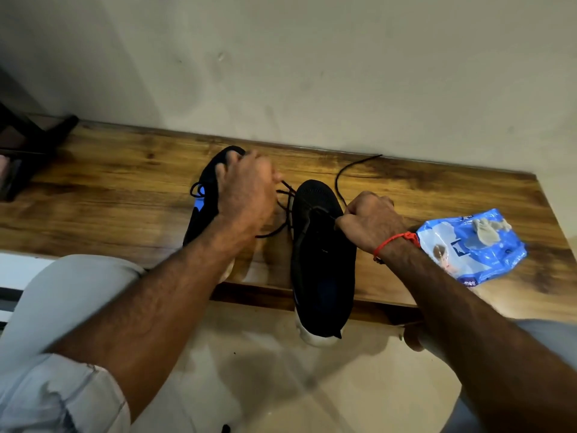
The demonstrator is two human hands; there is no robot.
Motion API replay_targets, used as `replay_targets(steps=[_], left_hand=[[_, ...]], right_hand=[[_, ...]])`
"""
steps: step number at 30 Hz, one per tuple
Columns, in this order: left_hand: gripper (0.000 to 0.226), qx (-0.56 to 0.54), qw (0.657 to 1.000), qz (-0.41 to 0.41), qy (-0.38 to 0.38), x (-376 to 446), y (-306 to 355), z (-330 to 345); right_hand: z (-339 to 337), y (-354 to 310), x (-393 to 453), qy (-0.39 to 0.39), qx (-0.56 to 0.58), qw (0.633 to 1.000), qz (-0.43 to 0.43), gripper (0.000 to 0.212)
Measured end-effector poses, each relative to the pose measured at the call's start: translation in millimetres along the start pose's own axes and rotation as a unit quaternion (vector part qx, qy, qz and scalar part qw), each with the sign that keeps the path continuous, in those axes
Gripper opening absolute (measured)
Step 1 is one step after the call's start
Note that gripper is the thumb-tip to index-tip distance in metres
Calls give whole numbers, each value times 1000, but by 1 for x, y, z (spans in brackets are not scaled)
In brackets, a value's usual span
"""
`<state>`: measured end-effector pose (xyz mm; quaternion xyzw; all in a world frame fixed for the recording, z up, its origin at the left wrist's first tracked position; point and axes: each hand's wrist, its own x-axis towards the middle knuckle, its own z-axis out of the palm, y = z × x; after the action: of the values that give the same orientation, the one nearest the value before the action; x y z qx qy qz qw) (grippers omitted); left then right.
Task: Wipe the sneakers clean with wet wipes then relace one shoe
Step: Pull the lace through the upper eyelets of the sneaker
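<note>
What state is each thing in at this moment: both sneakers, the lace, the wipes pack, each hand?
Right sneaker: upright, heel overhanging the shelf edge, being laced.
Left sneaker: on the shelf, laced.
Shoelace: loose, both ends gripped.
Wet wipes pack: lying flat.
Left hand: pinching lace.
Right hand: pinching lace.

My left hand (pixel 246 189) is covering most of the left sneaker (pixel 203 198), so I am not seeing how its lacing lies. My right hand (pixel 370 220) is hiding the point where the lace (pixel 346 170) is meeting my fingertips; I am probably pinching it, though the grip itself is out of sight. My right forearm is blocking the near corner of the wipes pack (pixel 471 245), and its print is reading too small. The dark object (pixel 28 145) at the left edge is being cut off.
</note>
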<state>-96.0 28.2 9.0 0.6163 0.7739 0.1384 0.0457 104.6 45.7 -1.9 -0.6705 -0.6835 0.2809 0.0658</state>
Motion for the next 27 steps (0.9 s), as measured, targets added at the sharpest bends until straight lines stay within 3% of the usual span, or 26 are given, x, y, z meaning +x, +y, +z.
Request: replay_targets(steps=[3, 6, 8, 10, 12, 15, 18, 21, 27], left_hand=[[27, 12, 1000, 21, 15, 1, -8, 1], [36, 24, 984, 160, -75, -19, 10, 14], [27, 58, 974, 189, -106, -26, 16, 24], [25, 38, 987, 145, -66, -19, 10, 18], [25, -9, 998, 54, 28, -2, -3, 2], [18, -66, 992, -18, 109, 15, -25, -16], [18, -94, 993, 65, 26, 0, -10, -6], [27, -22, 984, 161, -74, -24, 13, 23], [23, 62, 978, 167, -110, -25, 16, 39]], right_hand=[[3, 1, 0, -4, -3, 1000, -7, 16], [3, -1, 1, -5, 0, 1000, -4, 16], [1, -2, 0, -5, -12, 1000, -7, 14], [0, -1, -2, 0, -18, 1000, -9, 15], [-1, 1, -2, 4, -21, 1000, 0, 16], [0, 5, 1, 1, -6, 1000, -3, 19], [2, 4, 0, 3, -9, 1000, -22, 20], [4, 0, -1, 9, -13, 999, -32, 18], [10, -4, -1, -3, -32, 999, -32, 15]])
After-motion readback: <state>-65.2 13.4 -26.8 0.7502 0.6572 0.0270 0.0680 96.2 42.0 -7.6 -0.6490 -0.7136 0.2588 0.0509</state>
